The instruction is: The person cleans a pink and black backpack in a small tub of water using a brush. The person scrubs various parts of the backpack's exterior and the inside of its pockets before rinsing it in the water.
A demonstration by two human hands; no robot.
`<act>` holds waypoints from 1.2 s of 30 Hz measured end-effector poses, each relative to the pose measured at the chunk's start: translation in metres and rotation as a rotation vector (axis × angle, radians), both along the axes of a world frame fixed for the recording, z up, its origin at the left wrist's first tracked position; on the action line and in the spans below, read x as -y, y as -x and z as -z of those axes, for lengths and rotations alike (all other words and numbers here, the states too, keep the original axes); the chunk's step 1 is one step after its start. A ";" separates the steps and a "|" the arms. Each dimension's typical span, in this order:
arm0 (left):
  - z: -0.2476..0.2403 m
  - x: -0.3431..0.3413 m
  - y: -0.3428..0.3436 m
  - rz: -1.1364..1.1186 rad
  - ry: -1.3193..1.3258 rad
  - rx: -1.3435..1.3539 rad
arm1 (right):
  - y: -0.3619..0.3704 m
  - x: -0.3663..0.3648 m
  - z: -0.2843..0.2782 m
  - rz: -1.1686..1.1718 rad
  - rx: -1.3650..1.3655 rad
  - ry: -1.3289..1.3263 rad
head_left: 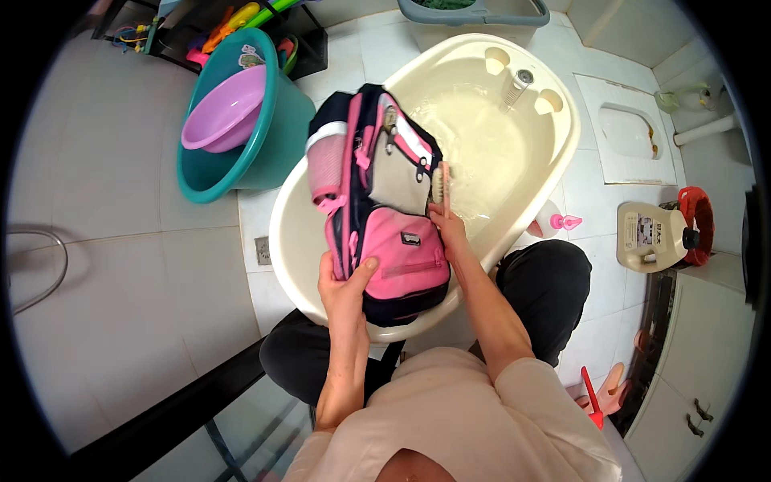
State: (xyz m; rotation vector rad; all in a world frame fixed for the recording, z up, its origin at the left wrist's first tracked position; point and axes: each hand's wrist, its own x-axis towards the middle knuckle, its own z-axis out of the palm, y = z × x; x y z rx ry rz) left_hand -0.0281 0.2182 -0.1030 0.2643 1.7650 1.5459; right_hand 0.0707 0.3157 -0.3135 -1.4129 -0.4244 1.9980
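A pink, navy and grey backpack (pixel 401 241) lies over the near left part of a cream plastic tub (pixel 562 153), with shallow water (pixel 490 153) showing beyond it. My left hand (pixel 344 289) grips the backpack's near left side, its thumb on the pink front pocket. In my right hand (pixel 447 227) is a pink scrub brush (pixel 446 181), held upright by its handle at the bag's right edge. Its pale bristles face the bag; whether they touch the cloth I cannot tell.
Left of the tub stands a teal bucket (pixel 301 120) with a lilac basin (pixel 229 108) inside. A squat toilet (pixel 630 132), a beige jug (pixel 646 237) and a pink-topped bottle (pixel 554 221) are on the right. A grey-rimmed bin (pixel 474 32) is at the far end.
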 end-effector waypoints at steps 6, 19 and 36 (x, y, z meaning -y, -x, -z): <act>0.035 0.041 0.006 -0.216 -0.141 0.068 | 0.012 -0.019 0.000 -0.232 0.107 -0.314; 0.161 0.055 0.030 -0.428 -0.137 0.117 | 0.007 0.044 -0.043 -0.894 0.885 -0.953; 0.187 0.062 0.038 -0.329 -0.146 0.432 | 0.017 0.063 -0.026 -1.137 1.006 -0.835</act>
